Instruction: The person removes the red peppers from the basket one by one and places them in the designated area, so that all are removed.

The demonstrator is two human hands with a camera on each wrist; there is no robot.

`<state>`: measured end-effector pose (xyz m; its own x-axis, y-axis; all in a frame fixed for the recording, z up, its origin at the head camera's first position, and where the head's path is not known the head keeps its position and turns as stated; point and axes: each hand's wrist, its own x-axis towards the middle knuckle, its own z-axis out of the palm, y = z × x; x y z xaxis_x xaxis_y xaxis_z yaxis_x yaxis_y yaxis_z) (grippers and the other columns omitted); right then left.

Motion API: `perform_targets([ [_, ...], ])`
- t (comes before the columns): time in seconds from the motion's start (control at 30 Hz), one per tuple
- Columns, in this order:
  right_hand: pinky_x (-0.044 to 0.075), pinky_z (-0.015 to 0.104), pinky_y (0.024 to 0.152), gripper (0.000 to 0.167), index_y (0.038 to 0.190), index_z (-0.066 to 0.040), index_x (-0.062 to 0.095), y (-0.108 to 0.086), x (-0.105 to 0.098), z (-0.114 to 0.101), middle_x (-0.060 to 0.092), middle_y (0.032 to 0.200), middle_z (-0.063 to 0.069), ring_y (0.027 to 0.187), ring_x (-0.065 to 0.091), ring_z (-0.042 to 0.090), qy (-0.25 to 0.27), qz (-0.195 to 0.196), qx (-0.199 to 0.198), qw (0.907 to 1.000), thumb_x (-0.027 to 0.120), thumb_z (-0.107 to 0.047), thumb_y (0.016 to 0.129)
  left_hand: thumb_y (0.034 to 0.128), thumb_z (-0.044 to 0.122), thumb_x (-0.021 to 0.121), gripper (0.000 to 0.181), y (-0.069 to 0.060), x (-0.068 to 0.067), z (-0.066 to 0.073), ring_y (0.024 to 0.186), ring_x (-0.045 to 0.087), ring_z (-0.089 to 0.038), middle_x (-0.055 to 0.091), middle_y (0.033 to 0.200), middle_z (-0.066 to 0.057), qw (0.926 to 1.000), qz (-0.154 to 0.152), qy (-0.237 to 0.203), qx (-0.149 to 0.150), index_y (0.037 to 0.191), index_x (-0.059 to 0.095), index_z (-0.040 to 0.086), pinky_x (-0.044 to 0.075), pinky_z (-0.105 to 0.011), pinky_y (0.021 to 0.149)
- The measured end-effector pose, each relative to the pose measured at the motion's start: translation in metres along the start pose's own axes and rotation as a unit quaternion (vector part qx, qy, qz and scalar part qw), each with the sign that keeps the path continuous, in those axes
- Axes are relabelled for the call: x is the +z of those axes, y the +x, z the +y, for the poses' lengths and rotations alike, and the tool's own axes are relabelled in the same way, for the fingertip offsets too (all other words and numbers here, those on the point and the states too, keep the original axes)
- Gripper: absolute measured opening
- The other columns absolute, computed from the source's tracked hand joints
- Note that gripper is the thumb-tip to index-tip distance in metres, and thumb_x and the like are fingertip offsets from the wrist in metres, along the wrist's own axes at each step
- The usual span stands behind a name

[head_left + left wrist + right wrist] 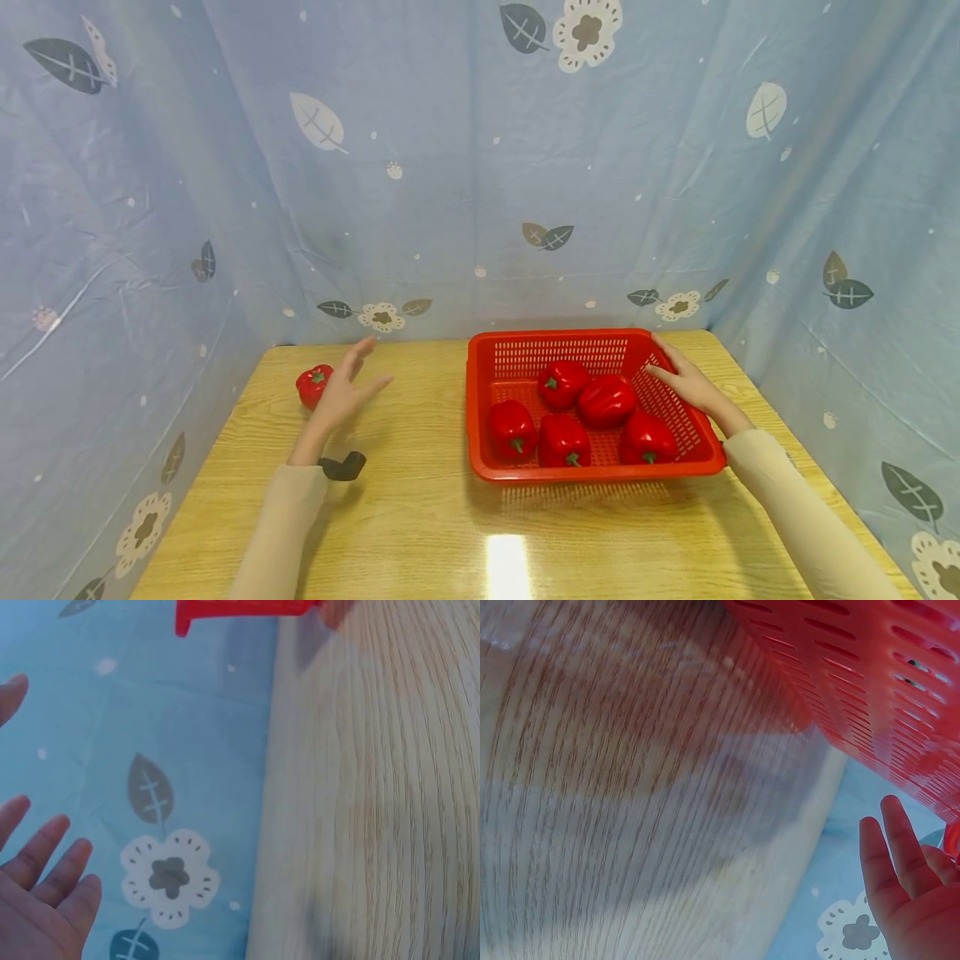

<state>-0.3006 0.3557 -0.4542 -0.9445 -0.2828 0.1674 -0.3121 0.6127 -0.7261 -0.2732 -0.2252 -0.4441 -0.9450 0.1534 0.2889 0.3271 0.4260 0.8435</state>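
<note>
A red plastic basket (592,477) with slotted walls stands on the right half of the table, with several red bell peppers (564,440) inside. My right hand (690,385) is at the basket's right rim, thumb over the inner side. In the right wrist view two fingers (906,855) stretch out straight beside the outer wall; the thumb is hidden there. One more red bell pepper (313,385) lies at the far left, partly behind my left hand (341,400). That hand hovers with fingers spread and nothing held, as the left wrist view also shows.
The wooden table (405,517) has a bright light reflection near its front. Blue patterned cloth (450,208) hangs behind and along both sides. A dark strap piece (343,467) sticks out at my left wrist.
</note>
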Motion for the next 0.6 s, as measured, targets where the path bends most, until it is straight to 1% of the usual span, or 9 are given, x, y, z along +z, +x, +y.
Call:
perform_targets([
  [0.13, 0.014, 0.069, 0.102, 0.074, 0.149, -0.007, 0.007, 0.002, -0.001, 0.001, 0.011, 0.15, 0.029, 0.134, 0.014, 0.051, -0.006, -0.009, 0.019, 0.9998, 0.05, -0.032, 0.095, 0.0827, 0.035, 0.069, 0.074, 0.0, 0.003, 0.004, 0.139, 0.022, -0.026, 0.03, 0.149, -0.003, 0.9999, -0.007, -0.004, -0.009, 0.145, 0.029, 0.026, 0.019, -0.043, 0.114],
  [0.3, 0.017, 0.068, 0.102, 0.073, 0.149, -0.005, 0.007, 0.003, -0.002, 0.001, 0.013, 0.149, 0.03, 0.132, 0.017, 0.051, -0.011, -0.012, 0.025, 0.9995, 0.051, -0.028, 0.095, 0.0826, 0.038, 0.068, 0.075, 0.002, 0.006, 0.007, 0.14, 0.02, -0.026, 0.028, 0.15, -0.001, 0.9996, -0.021, -0.007, -0.019, 0.145, 0.027, 0.028, 0.018, -0.045, 0.114],
  [0.4, 0.019, 0.068, 0.101, 0.073, 0.149, -0.004, 0.007, 0.002, -0.002, 0.001, 0.014, 0.148, 0.031, 0.131, 0.019, 0.051, -0.009, -0.011, 0.024, 0.9996, 0.051, -0.029, 0.095, 0.083, 0.037, 0.068, 0.077, 0.003, 0.008, 0.009, 0.14, 0.019, -0.026, 0.027, 0.151, -0.002, 0.9995, -0.029, -0.004, -0.012, 0.146, 0.026, 0.025, 0.018, -0.047, 0.114],
  [0.53, 0.02, 0.067, 0.102, 0.074, 0.149, -0.005, 0.008, 0.002, -0.001, 0.001, 0.015, 0.149, 0.03, 0.131, 0.021, 0.05, -0.001, -0.011, 0.024, 0.9996, 0.051, -0.03, 0.095, 0.0827, 0.035, 0.069, 0.077, 0.006, 0.011, 0.011, 0.14, 0.022, -0.024, 0.029, 0.15, -0.001, 0.9994, -0.033, 0.007, -0.003, 0.146, 0.027, 0.021, 0.019, -0.044, 0.114],
  [0.6, 0.02, 0.067, 0.101, 0.074, 0.149, -0.005, 0.007, 0.003, -0.001, 0.002, 0.015, 0.149, 0.03, 0.131, 0.021, 0.05, 0.0, -0.011, 0.025, 0.9996, 0.051, -0.03, 0.095, 0.0823, 0.036, 0.069, 0.077, 0.008, 0.012, 0.011, 0.139, 0.024, -0.023, 0.03, 0.149, -0.001, 0.9994, -0.034, 0.012, 0.001, 0.146, 0.028, 0.021, 0.019, -0.043, 0.114],
])
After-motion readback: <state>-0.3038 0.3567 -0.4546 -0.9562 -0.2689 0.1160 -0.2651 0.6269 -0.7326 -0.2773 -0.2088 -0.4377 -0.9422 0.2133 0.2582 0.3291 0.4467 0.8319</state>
